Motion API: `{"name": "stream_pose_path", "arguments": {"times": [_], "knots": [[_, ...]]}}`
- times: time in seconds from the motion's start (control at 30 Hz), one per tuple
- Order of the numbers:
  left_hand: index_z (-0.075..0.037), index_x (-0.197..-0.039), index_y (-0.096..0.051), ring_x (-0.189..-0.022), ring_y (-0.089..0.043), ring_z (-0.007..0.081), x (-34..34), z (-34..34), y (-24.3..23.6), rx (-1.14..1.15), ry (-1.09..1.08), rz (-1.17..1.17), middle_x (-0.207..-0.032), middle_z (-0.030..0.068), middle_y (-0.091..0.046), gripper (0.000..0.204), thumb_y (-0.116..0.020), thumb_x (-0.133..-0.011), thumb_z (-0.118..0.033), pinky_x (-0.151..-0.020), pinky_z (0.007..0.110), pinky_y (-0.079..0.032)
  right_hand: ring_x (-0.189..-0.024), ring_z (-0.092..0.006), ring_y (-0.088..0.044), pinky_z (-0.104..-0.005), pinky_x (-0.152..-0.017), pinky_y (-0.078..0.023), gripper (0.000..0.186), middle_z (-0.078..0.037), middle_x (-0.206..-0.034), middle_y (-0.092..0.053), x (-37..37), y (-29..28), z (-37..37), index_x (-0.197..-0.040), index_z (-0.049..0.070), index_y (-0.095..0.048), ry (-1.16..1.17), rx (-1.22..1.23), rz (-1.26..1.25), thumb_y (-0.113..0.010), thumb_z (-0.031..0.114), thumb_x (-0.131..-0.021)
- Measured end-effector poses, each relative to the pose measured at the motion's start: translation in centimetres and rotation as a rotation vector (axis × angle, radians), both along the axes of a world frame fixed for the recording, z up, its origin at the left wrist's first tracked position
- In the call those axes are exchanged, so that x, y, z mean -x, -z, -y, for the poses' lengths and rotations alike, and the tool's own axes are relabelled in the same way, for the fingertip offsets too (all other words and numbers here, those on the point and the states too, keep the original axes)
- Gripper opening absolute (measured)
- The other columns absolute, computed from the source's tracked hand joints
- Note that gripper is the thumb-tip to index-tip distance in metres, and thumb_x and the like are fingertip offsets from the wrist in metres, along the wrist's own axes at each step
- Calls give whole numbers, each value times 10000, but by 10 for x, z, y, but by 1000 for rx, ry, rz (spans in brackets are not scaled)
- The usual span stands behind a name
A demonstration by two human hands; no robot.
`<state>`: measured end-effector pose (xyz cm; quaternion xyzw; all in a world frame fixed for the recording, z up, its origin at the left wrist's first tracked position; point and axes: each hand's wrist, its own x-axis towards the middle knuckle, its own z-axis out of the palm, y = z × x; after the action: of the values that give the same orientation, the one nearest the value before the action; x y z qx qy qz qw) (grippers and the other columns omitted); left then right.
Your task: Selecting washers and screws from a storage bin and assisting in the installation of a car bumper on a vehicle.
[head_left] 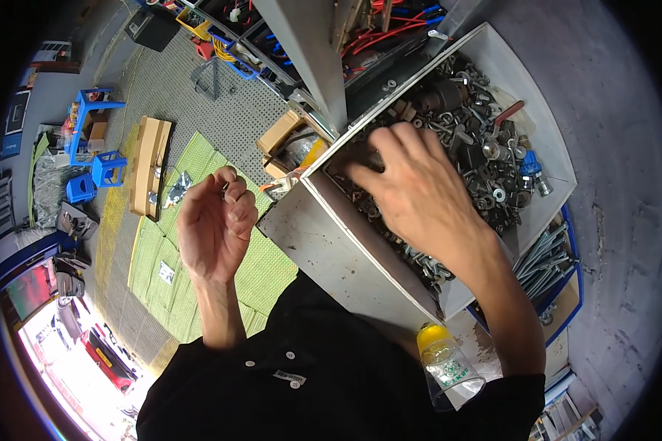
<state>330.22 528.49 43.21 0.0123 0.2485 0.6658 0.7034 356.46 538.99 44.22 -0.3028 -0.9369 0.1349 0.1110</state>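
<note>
My right hand (419,195) reaches down into a pale, open box (375,275) of loose metal hardware. Its thumb is spread from the bent fingers, whose tips are hidden among the pieces; nothing shows in its grip. Around it lie bolts, nuts and washers (485,125), a red-handled part (509,112) and a blue fitting (529,163). My left hand (217,224) is raised left of the box, palm up, fingers loosely curled and apart, with no object visible in it.
A clear cup with a yellow base (438,353) lies near my right sleeve. Long bolts (544,257) fill a blue-edged bin beside the box. A grey metal post (305,59) rises at the box's far corner. A green mat (191,257) and blue stools (109,167) are at left.
</note>
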Motion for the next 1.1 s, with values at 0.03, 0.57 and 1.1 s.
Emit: {"name": "stream_pose_path", "arguments": {"times": [0.03,0.57,1.1], "knots": [[72,-1115,-524,-708,-506,172,-1,-1,1,14,-4,12,-864,113,-532,326,-402,-1055,-223,-564,279,-463,-1091,-246,-533,-424,-947,-449,206,-92,-1052,-578,2,2,2,-919,20,-739,-35,17,0,-583,153,-899],[57,-1082,-485,-721,-524,202,-8,-8,2,3,38,42,-881,130,-525,309,-379,-1053,-232,-533,280,-454,-1334,-300,-504,-480,-1109,-390,390,-154,-1322,-611,-15,8,9,-1198,-32,-656,69,47,43,-628,133,-845],[59,-1092,-494,-726,-529,204,-5,-9,5,5,22,27,-871,129,-534,313,-379,-1052,-230,-545,286,-453,-1308,-394,-499,-486,-1126,-399,409,-237,-1377,-544,-12,-4,10,-1186,-93,-627,157,90,-129,-657,119,-837]]}}
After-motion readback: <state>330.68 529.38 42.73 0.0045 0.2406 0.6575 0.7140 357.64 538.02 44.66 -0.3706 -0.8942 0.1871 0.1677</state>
